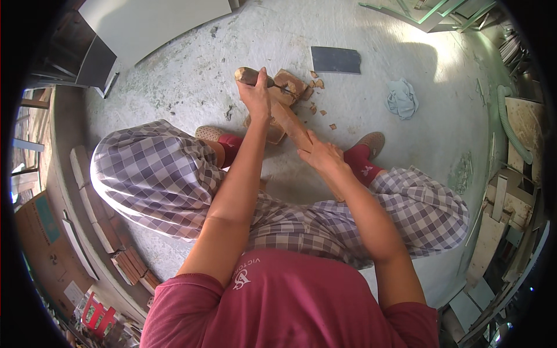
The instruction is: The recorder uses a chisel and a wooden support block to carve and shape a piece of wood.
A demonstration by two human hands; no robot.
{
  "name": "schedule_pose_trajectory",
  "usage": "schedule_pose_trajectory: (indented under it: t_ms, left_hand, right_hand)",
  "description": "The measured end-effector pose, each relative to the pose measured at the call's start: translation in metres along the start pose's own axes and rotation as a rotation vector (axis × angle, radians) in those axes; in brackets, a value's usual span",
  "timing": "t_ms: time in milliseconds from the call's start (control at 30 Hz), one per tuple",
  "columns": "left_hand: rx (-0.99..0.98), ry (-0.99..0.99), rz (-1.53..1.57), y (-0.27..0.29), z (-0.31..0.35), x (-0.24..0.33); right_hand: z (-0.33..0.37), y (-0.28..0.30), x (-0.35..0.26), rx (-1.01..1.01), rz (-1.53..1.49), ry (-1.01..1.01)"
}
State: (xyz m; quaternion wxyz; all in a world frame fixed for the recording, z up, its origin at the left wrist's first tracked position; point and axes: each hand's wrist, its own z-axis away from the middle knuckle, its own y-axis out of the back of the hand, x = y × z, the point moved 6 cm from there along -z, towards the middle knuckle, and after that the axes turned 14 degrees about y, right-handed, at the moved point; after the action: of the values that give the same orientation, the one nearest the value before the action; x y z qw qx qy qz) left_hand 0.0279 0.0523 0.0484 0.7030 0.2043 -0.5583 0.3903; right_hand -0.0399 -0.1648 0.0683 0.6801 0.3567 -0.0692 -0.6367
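My left hand (254,98) is closed round a tool's rounded wooden handle (246,75). From the handle a thin dark metal part (284,89) points right; its exact kind is hard to make out. My right hand (322,153) grips a long, narrow piece of wood (293,126). The piece slants from the brown wooden block (291,81) on the floor back toward my lap, passing under my right forearm. Another part of brown wood (275,134) shows beneath the piece. Several wood chips (314,108) lie scattered to the right of the block.
A dark grey rectangular plate (335,60) lies on the concrete floor beyond the chips. Farther right is a crumpled pale blue cloth (401,99). My slippered feet flank the wood. Bricks (129,265) line the left side; boards (490,238) and a ribbed hose (510,124) are at the right.
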Motion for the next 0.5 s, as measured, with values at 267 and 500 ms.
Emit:
schedule_pose_trajectory:
  t_ms: [267, 500]
  left_hand:
    - [-0.093, 0.064, -0.054, -0.011, -0.001, 0.001]
    - [0.054, -0.016, -0.047, 0.005, -0.019, 0.013]
  right_hand:
    - [0.001, -0.003, 0.001, 0.021, 0.04, -0.001]
    - [-0.002, -0.003, -0.042, 0.098, 0.053, 0.155]
